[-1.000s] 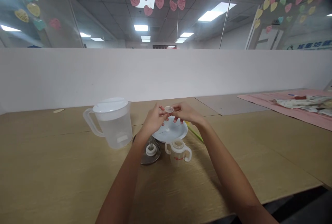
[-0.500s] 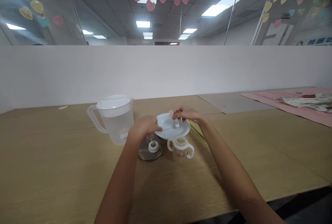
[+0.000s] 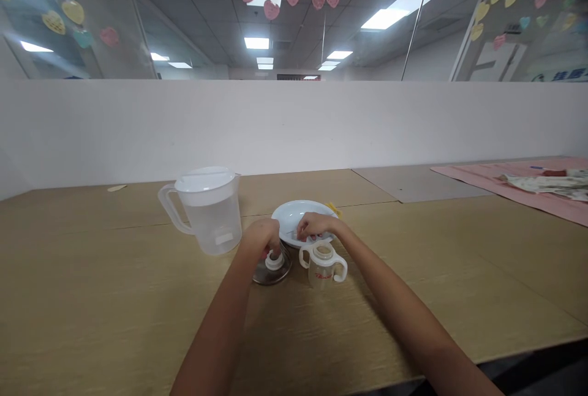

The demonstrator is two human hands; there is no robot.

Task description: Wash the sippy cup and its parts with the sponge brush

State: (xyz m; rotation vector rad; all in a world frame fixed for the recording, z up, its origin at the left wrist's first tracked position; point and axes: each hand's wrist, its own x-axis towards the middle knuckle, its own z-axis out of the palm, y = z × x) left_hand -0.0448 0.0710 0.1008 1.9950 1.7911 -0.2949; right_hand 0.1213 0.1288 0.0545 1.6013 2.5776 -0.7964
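My left hand (image 3: 263,237) reaches down over a round metal tray (image 3: 264,278). Its fingertips are closed on the white bottle collar (image 3: 274,262) lying there; they hide its top. My right hand (image 3: 316,224) is lowered into a white plate (image 3: 287,211), palm down with fingers curled together. What those fingers hold, if anything, is hidden. In front of the plate stands a clear baby bottle (image 3: 321,270) with two white handles and an uncovered mouth.
A translucent pitcher (image 3: 214,218) with liquid stands left of the tray. Something yellow (image 3: 334,209) shows behind the plate. A pink cloth (image 3: 478,179) with other items lies far right. The white wall (image 3: 285,127) bounds the table behind.
My left hand has come down from the plate's edge onto the white collar. My right hand, which held up a small pale piece, has dropped lower into the plate.
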